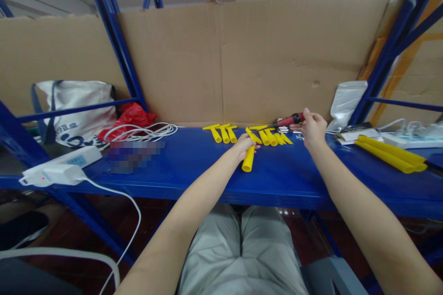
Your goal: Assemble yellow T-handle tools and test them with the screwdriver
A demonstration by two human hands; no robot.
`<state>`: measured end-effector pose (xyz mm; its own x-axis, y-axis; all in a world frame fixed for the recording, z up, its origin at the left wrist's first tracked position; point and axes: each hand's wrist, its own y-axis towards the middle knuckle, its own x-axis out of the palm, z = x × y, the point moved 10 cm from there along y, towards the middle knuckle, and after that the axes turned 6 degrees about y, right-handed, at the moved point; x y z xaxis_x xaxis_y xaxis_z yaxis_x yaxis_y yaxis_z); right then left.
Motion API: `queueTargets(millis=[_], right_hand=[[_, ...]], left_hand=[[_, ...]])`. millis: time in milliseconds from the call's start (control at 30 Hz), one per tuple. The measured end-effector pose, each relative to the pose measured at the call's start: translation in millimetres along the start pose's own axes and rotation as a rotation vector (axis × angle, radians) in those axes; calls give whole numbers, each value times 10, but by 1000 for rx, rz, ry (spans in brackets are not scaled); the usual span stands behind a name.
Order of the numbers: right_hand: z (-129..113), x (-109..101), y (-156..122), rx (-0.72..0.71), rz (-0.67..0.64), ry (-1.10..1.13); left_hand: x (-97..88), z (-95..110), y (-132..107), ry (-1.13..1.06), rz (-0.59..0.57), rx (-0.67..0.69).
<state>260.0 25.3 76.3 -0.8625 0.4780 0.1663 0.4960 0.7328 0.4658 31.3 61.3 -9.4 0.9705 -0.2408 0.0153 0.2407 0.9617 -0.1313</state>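
Observation:
My left hand is closed around a yellow T-shaped piece, its round hollow end pointing toward me. In my right hand is a screwdriver with a red and black handle, gripped near the handle's rear end. Its thin shaft runs left toward the top of the yellow piece; whether the tip touches it I cannot tell. Left of my left hand lie three more yellow T-shaped pieces. Between my hands sit several yellow parts, some tubular and some flat.
Long yellow tubes lie at the right, by a white power strip and a white pouch. At the left are a coiled white cable, a red bag, a cloth bag and another power strip. Cardboard backs the blue shelf.

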Motion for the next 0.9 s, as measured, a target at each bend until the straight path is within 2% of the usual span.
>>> queueTargets(millis=[133,367,667,900], right_hand=[[-28,0,10,-43,-10,-32],[22,-2,28,-24,-14,-16],[131,-36,19,89,25,34],[137,-32,78,29,-9,2]], left_hand=[[1,2,-5,-2,2,1],[10,5,-5,-24,-14,-1],[-1,19,-11,-53,-7,3],[0,21,-20,-45,-8,2]])
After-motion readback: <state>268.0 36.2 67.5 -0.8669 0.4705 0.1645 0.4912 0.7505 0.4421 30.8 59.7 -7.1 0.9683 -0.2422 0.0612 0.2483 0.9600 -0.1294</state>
